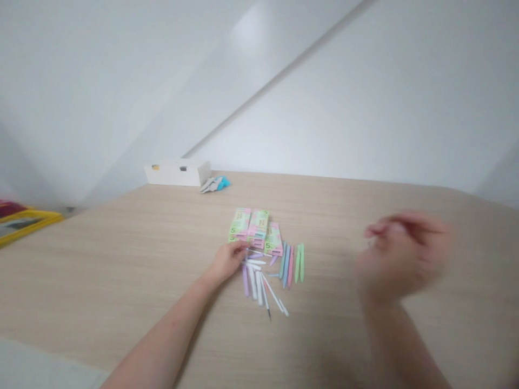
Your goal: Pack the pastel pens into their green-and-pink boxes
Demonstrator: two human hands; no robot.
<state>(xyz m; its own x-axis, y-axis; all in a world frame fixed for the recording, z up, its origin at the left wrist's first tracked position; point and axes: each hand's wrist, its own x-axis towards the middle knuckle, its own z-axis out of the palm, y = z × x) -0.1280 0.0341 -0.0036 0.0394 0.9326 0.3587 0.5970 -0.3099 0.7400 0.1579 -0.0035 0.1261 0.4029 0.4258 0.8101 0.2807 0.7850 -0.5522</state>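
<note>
My left hand (229, 260) rests on the table with its fingers pressed together at the near edge of the small green-and-pink boxes (259, 222). What those fingertips pinch, if anything, is too small to make out. Just beside them lie white pen pieces (256, 281), a purple one (245, 281) and thin refills (275, 294), one with a dark tip. To their right, blue, pink and green pen barrels (290, 265) lie side by side. My right hand (401, 254) is raised at the right, apart from the pens; motion smears its curled fingers.
A white box (176, 173) with cut-out holes stands at the table's back left. Next to it is a crumpled grey-and-blue item (216, 184). Past the table's left edge shows a yellow-rimmed tray (40, 219). A white wall (344, 119) rises behind the wooden table (141, 248).
</note>
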